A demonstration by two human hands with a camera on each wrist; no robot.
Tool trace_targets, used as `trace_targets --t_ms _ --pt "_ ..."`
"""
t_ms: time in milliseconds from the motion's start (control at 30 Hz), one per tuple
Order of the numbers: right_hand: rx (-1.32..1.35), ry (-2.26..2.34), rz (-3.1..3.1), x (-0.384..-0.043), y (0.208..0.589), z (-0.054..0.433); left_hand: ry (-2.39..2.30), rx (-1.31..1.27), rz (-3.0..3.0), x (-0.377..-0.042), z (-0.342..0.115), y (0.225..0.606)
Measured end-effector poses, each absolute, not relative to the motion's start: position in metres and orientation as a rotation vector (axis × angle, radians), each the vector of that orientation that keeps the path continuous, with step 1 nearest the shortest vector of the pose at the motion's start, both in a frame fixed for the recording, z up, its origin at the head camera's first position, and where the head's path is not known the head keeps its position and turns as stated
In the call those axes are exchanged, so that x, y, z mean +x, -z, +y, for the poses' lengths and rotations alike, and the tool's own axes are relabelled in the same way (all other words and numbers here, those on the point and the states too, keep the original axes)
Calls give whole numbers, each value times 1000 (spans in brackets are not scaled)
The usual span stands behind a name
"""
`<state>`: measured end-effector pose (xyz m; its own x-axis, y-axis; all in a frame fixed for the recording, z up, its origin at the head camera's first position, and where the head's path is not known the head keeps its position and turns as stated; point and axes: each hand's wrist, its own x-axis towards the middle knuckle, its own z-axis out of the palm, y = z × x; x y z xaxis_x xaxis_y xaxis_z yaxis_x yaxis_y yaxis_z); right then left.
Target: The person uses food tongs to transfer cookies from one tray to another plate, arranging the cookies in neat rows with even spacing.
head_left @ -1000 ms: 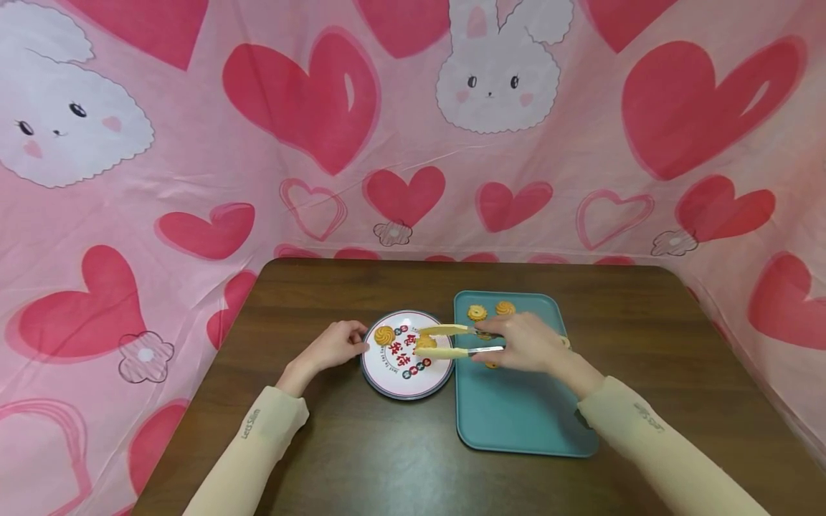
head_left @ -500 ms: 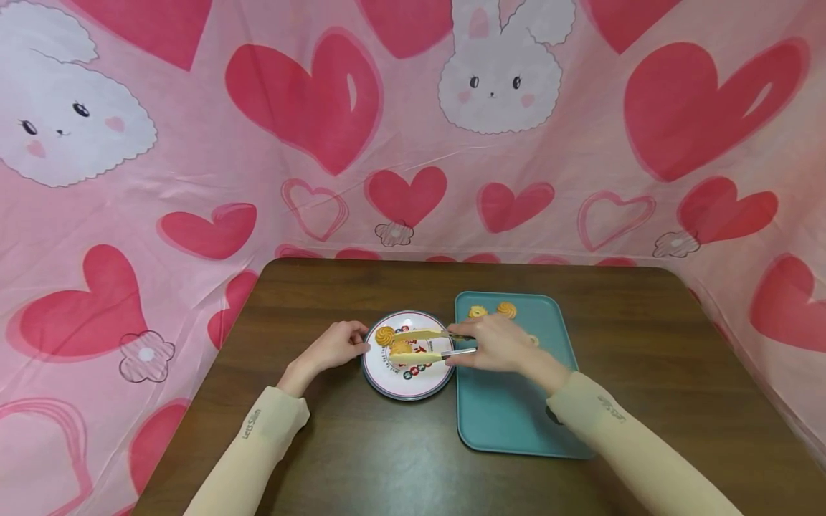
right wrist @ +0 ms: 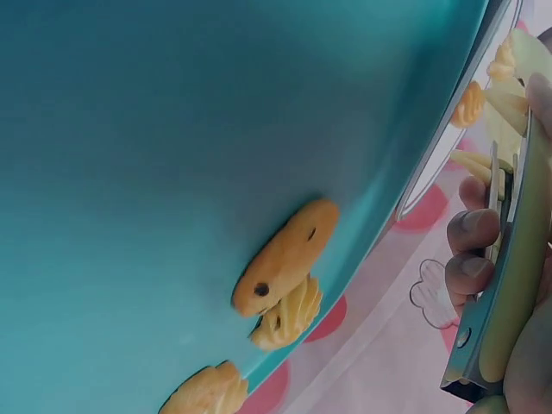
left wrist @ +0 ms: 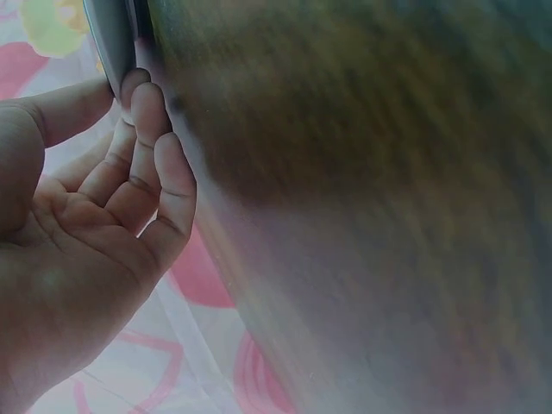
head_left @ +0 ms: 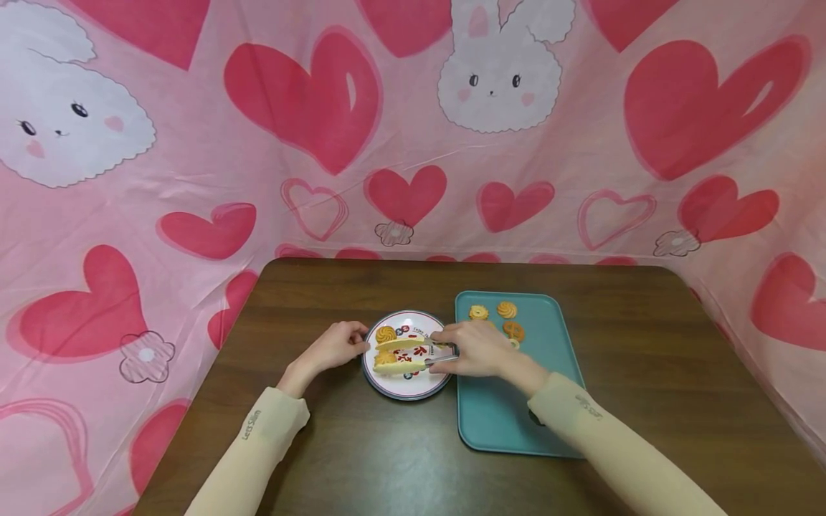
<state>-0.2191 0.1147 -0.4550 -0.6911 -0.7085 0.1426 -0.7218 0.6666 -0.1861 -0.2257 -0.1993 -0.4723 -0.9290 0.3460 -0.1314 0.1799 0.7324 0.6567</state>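
Head view bright, soft glare on the table, which blurs in left wrist view

Tray, teal. Near its rim: flat biscuit with dark holes; ridged biscuit, overlapping it in view; third biscuit, partly shown. Beyond the rim: plate, white; golden biscuit, ridged; tongs, pale-tipped, gripped by the right hand, fingers curled. Cloth, pink-patterned.

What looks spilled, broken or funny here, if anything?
Nothing stands out. The plate lies flat with a swirly cookie on it; another cookie is between the tongs. The tray lies flat with more cookies. I see no spill, though the right hand hides part of the tray.
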Motion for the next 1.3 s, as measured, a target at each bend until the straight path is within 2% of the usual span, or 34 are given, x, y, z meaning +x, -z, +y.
trace_targets --t_ms 1300 --pt "1195 -369 -2864 -217 461 103 -996 419 2680 -224 -201 473"
